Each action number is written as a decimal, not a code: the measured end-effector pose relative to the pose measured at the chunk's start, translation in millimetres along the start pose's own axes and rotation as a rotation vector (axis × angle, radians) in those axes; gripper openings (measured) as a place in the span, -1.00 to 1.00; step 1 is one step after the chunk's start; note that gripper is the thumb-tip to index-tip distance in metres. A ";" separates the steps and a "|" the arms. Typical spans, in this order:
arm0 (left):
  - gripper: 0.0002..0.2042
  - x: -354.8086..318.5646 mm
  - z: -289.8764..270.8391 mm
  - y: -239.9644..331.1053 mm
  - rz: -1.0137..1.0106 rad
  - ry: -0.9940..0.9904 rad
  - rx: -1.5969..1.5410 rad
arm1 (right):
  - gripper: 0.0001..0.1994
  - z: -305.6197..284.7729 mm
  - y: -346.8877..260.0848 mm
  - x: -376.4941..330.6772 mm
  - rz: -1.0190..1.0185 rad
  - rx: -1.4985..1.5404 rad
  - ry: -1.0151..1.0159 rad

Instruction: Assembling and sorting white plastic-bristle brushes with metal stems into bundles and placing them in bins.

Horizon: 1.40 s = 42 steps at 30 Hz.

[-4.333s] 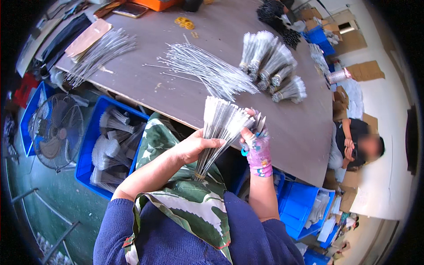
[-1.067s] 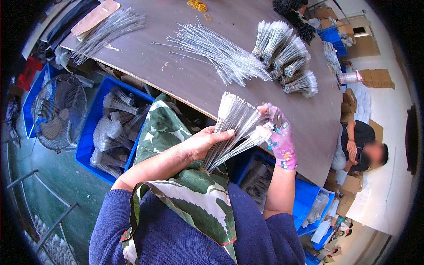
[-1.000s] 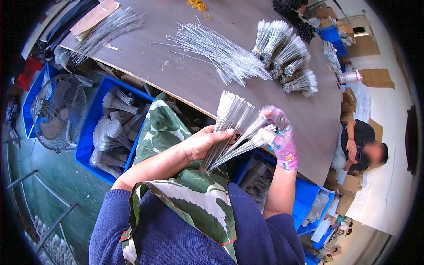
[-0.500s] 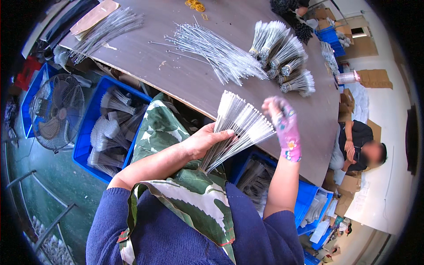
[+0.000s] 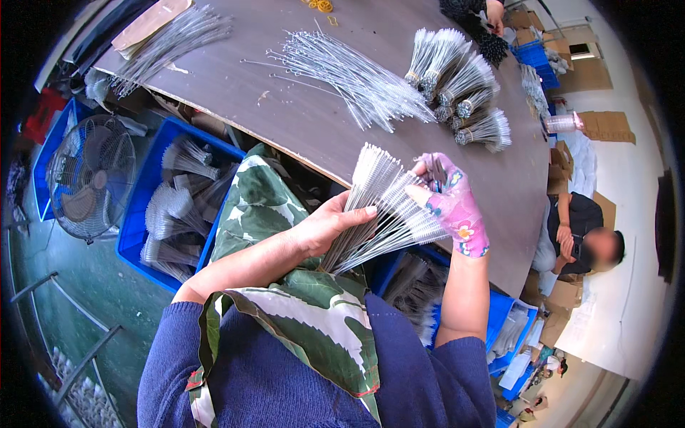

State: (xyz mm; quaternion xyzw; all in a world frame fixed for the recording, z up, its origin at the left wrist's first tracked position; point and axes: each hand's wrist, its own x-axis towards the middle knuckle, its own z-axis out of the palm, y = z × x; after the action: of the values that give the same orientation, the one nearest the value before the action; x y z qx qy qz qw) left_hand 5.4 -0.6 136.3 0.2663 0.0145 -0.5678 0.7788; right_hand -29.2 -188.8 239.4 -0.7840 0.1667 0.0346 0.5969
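My left hand (image 5: 330, 227) grips a fanned bunch of thin wire brushes (image 5: 377, 210) by their stems, just in front of the brown table's edge (image 5: 325, 139). My right hand (image 5: 449, 203), in a pink flowered glove, pinches the bristle tips at the top right of the fan. A loose heap of the same wire brushes (image 5: 349, 70) lies on the table beyond, and several tied bundles (image 5: 460, 89) lie to its right.
A blue crate (image 5: 168, 207) of brush bundles and a floor fan (image 5: 89, 178) stand at my left. More blue crates (image 5: 499, 324) sit below the table at right. Another pile of brushes (image 5: 168, 39) lies far left on the table. A seated person (image 5: 581, 239) is at right.
My right hand rose off the fan, then came back down onto its top right tips. The left hand kept its hold on the stems, and the fan spread wider.
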 end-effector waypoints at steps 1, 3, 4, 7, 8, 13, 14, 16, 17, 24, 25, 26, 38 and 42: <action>-0.65 0.4 1.2 -0.6 0.046 0.029 0.014 | -0.76 -2.8 3.7 -0.6 0.003 -0.002 0.002; -0.66 3.7 -10.2 -1.9 0.019 -0.009 0.019 | -0.77 -9.2 11.5 -1.8 -0.054 0.005 0.005; -0.66 5.0 -14.3 -2.8 -0.006 -0.045 0.026 | -0.81 -10.3 14.0 -1.4 -0.075 0.043 -0.024; -0.68 3.8 -13.9 -4.8 -0.007 -0.013 0.031 | -0.82 2.4 4.5 -3.6 -0.042 -0.006 0.068; -0.68 2.1 -13.3 -4.5 -0.006 -0.009 0.030 | -0.82 3.5 2.2 -4.6 -0.041 -0.004 0.064; -0.73 0.9 -13.4 -2.2 -0.039 -0.008 0.086 | -0.78 -6.6 13.0 -4.2 -0.037 -0.105 0.020; -0.73 0.6 -11.5 -2.1 -0.029 -0.027 0.092 | -0.78 -7.9 15.6 -3.3 -0.037 -0.106 0.023; -0.73 1.0 -11.8 -1.8 -0.036 -0.031 0.090 | -0.73 -5.7 15.1 -0.1 -0.120 -0.041 -0.014; -0.74 1.4 -12.0 -1.8 -0.043 -0.035 0.089 | -0.73 -3.6 10.1 -1.6 -0.119 -0.042 -0.013; -0.70 3.0 -13.0 -4.0 0.056 -0.060 0.044 | -0.79 4.5 -13.5 -1.8 0.020 0.140 -0.161; -0.69 3.7 -15.3 -5.5 0.046 -0.043 0.002 | -0.81 3.1 -11.4 -1.5 -0.038 0.123 -0.188; -0.68 4.2 -17.5 -6.8 0.037 -0.026 -0.041 | -0.81 1.1 -13.1 -2.2 -0.038 0.122 -0.190; -0.77 0.5 -16.9 -2.8 -0.010 -0.002 -0.128 | -0.75 8.8 -10.4 -2.7 0.031 0.021 -0.012; -0.77 -1.7 -13.4 1.4 0.011 0.002 -0.145 | -0.73 -3.7 4.7 0.5 -0.083 0.019 -0.119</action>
State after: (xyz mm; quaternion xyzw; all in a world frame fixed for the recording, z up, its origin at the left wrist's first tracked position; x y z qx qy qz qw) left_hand 9.8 7.0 125.9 0.2097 0.0549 -0.5609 0.7990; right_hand -30.7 -193.5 236.0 -0.7810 0.0986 0.0547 0.6143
